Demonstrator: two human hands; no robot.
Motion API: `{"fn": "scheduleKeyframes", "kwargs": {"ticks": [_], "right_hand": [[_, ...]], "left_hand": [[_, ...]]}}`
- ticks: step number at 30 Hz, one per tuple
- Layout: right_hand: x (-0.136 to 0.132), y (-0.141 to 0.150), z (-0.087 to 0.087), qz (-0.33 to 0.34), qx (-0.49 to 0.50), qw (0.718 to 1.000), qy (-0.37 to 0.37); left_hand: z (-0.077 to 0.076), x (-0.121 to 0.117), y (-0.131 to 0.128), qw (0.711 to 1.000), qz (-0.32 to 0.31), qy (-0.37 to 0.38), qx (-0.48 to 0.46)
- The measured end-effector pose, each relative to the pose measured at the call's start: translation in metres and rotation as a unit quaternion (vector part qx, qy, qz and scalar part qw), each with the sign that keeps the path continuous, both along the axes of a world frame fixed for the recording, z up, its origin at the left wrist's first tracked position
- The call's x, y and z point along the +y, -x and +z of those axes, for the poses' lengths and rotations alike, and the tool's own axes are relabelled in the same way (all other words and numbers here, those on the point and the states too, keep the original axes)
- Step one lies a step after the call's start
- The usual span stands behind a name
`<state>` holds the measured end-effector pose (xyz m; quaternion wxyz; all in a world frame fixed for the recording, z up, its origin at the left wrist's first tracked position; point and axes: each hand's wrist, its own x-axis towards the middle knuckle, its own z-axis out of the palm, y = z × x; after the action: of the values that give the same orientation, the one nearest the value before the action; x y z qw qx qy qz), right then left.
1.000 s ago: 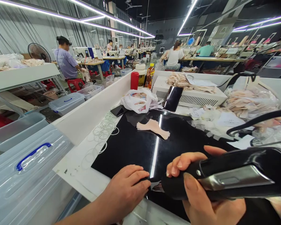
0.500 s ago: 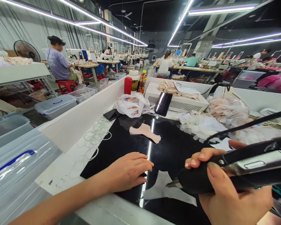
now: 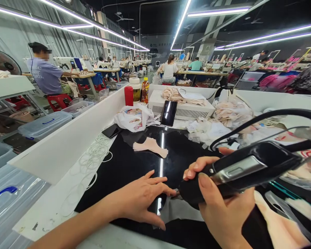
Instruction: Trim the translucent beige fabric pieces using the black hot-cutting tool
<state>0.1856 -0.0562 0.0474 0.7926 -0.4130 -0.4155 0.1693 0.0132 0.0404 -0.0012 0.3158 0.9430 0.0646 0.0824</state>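
My right hand (image 3: 217, 204) is wrapped around a corded black handheld power tool (image 3: 233, 169) with a silver lever on its side. The tool's pointed metal tip (image 3: 175, 196) is over a thin grey-white cut piece (image 3: 181, 209) on the glossy black board (image 3: 134, 166). My left hand (image 3: 142, 195) is spread on the board, its thumb at the piece's left edge and a fingertip close to the tool's tip. Whether the tip touches the piece, I cannot tell. Farther up the board rests a beige fabric piece (image 3: 150, 147).
White elastic loops (image 3: 93, 155) lie along the left side. Behind the board are a white plastic bag (image 3: 134, 117), a phone (image 3: 169, 113), a white vented box (image 3: 189, 110) and bottles. The tool's black cable (image 3: 248, 121) arcs to the right. Several people sit at sewing machines beyond.
My left hand has spread its fingers and reached onto the grey-white piece. My right hand has brought the tool leftward, close to the left fingertips. The whole view has shifted to the right.
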Motion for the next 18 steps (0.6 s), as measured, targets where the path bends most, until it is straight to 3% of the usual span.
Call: {"fn": "scheduleKeyframes", "kwargs": {"ticks": [5,18], "right_hand": [[0.0062,0.0051,-0.0027,0.005,0.003,1.0,-0.016],[0.0036,0.0073,-0.0024,0.007,-0.015,1.0,-0.014]], "left_hand": [[-0.0082,0.0002,0.0015,1.0,0.011,0.001,-0.014],[-0.0059,-0.0012,0.0002,1.0,0.012,-0.007,-0.019]]}}
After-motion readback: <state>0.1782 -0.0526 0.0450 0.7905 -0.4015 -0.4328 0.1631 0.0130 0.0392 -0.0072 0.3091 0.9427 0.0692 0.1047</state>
